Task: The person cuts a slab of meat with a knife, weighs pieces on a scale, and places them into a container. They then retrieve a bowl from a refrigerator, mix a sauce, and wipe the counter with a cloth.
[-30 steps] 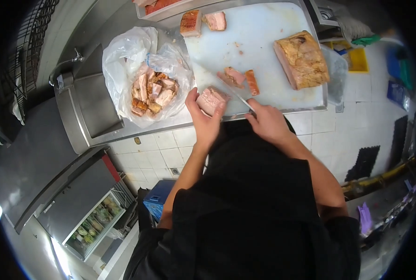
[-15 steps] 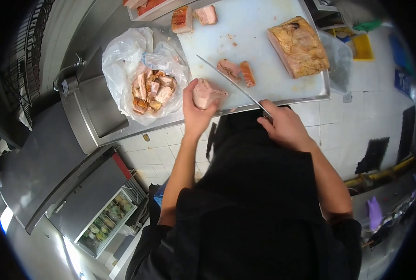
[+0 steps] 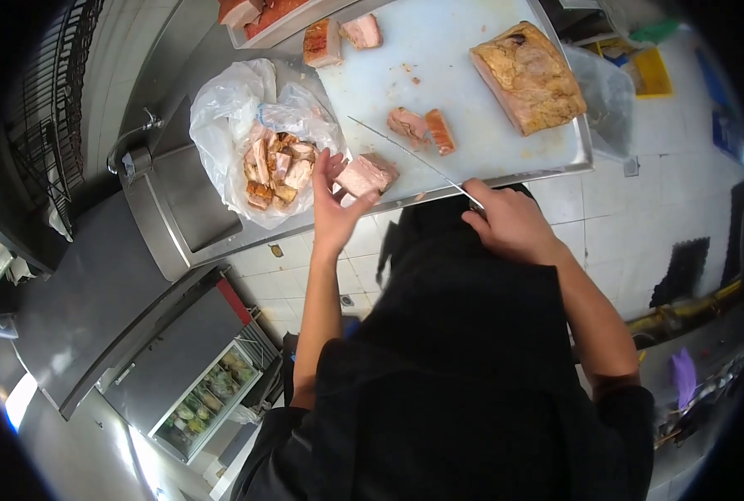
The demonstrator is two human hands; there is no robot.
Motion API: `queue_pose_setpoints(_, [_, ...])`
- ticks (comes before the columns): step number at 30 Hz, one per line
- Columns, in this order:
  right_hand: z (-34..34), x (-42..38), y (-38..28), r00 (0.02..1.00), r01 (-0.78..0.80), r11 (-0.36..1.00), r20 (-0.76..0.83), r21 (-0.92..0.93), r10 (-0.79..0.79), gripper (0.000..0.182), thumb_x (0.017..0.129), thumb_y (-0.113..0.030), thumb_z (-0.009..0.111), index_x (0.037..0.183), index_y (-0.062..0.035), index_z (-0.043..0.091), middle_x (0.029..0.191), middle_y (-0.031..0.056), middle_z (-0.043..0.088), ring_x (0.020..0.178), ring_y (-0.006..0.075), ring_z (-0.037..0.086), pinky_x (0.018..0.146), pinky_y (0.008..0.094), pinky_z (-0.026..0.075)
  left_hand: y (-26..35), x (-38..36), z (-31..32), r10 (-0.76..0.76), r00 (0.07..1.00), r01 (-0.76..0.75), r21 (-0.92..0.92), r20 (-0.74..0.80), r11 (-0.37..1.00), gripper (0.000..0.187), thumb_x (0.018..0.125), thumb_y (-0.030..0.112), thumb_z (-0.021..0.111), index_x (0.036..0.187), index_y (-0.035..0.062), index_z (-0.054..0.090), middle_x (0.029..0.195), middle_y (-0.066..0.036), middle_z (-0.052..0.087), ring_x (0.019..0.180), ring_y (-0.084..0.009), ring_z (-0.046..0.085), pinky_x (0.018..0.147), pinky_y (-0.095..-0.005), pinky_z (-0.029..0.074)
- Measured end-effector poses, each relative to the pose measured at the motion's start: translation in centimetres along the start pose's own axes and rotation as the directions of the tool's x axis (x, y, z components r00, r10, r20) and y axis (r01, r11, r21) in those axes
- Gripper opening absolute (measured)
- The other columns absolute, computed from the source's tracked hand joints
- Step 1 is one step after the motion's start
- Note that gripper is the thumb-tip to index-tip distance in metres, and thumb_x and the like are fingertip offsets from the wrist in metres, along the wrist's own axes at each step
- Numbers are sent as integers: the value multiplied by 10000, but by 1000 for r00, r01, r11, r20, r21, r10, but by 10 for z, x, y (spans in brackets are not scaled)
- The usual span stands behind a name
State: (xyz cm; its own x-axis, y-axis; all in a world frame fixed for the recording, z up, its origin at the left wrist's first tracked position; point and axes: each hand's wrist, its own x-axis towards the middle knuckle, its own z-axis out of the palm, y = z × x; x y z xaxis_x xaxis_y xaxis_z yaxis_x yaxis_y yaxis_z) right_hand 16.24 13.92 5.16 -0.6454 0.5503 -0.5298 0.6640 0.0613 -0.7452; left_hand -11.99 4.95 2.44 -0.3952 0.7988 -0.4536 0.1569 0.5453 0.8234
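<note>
My left hand [image 3: 335, 215] has its fingers spread around the near-left side of a pale pink chunk of pork [image 3: 369, 175], which lies at the front-left edge of the white cutting board [image 3: 447, 63]. In my right hand [image 3: 516, 224] is a long, thin-bladed knife [image 3: 407, 152], gripped by the handle; its blade slants up and left over the board. Beyond the blade lie a ragged scrap of meat [image 3: 407, 123] and a browned strip [image 3: 440, 132]. A large slab of pork with golden rind [image 3: 531, 79] rests on the board's right side.
Left of the board, an open plastic bag [image 3: 226, 104] holds several cut pork pieces [image 3: 282, 169]. Two more chunks, one browned [image 3: 322, 43], sit at the board's far left, near a meat tray [image 3: 284, 25]. A sink [image 3: 190, 196] is farther left.
My left hand's fingers have opened and moved slightly left and down from the pork chunk, which has shifted a little and turned. My right hand still holds the knife in nearly the same place.
</note>
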Motion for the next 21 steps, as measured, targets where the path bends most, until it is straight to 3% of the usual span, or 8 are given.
queue_pose_setpoints(3, [0, -2, -2, 997, 49, 999, -58, 18, -48, 249, 922, -212, 603, 1106, -80, 500, 844, 232, 661, 844, 454, 626, 736, 543, 477, -35, -2, 17, 317, 943, -309, 88, -97, 947, 1073, 625, 36, 891, 1494, 61, 262, 1380, -183, 446, 1243, -261, 503, 1024, -390, 456])
queue_pose_setpoints(7, [-6, -6, -13, 962, 107, 968, -270, 228, -43, 312, 916, -184, 611, 1195, -89, 506, 819, 231, 651, 825, 457, 621, 714, 535, 471, -44, 9, 28, 286, 942, -270, 105, -177, 957, 680, 669, 45, 872, 1212, 12, 464, 1136, -112, 579, 1072, -214, 588, 949, -350, 486])
queue_pose_setpoints(10, [-17, 2, -10, 941, 54, 968, -337, 246, 33, 331, 911, -158, 615, 1214, -80, 506, 819, 237, 652, 820, 463, 619, 710, 535, 472, -26, 14, 20, 84, 975, -117, -156, -204, 981, 610, 662, 50, 873, 1139, 8, 496, 1075, -98, 610, 1001, -183, 607, 886, -328, 505])
queue_pose_setpoints(12, [-23, 8, 2, 928, 12, 977, -366, 213, 69, 329, 909, -145, 616, 1211, -73, 507, 824, 241, 655, 823, 467, 620, 712, 538, 475, -10, 13, 11, 96, 967, -135, -154, -235, 979, 567, 675, 66, 854, 1115, 1, 503, 1059, -104, 621, 969, -159, 607, 845, -312, 510])
queue_pose_setpoints(14, [-21, 14, 24, 887, -17, 997, -462, -82, -23, 326, 904, -143, 621, 1197, -60, 507, 840, 254, 659, 834, 474, 621, 717, 553, 476, 7, 9, -4, 111, 964, -105, 36, -240, 994, 532, 683, 96, 834, 1093, -3, 510, 1049, -112, 631, 956, -161, 606, 833, -314, 510])
queue_pose_setpoints(16, [-20, 17, 35, 898, -39, 995, -440, -96, -7, 303, 904, -139, 615, 1173, -51, 506, 855, 264, 661, 849, 475, 623, 726, 565, 477, 34, 6, -19, 201, 945, -171, 136, -256, 976, 575, 674, 129, 829, 1123, -26, 505, 1026, -129, 641, 929, -201, 626, 830, -333, 516])
queue_pose_setpoints(18, [-11, 22, 46, 901, -57, 994, -435, -97, 9, 303, 908, -140, 605, 1174, -51, 491, 856, 262, 660, 833, 477, 624, 723, 569, 479, 87, -5, -32, 452, 874, -317, 498, -177, 807, 677, 637, 151, 830, 1199, -25, 495, 1043, -181, 651, 932, -286, 655, 851, -370, 525])
queue_pose_setpoints(21, [0, 28, 48, 887, -46, 989, -461, -143, -25, 283, 914, -140, 586, 1158, -48, 475, 842, 255, 658, 813, 479, 625, 716, 580, 478, 153, -15, -57, 572, 805, -376, 611, -157, 697, 745, 630, 164, 811, 1277, 0, 479, 1087, -225, 645, 972, -354, 660, 882, -400, 523])
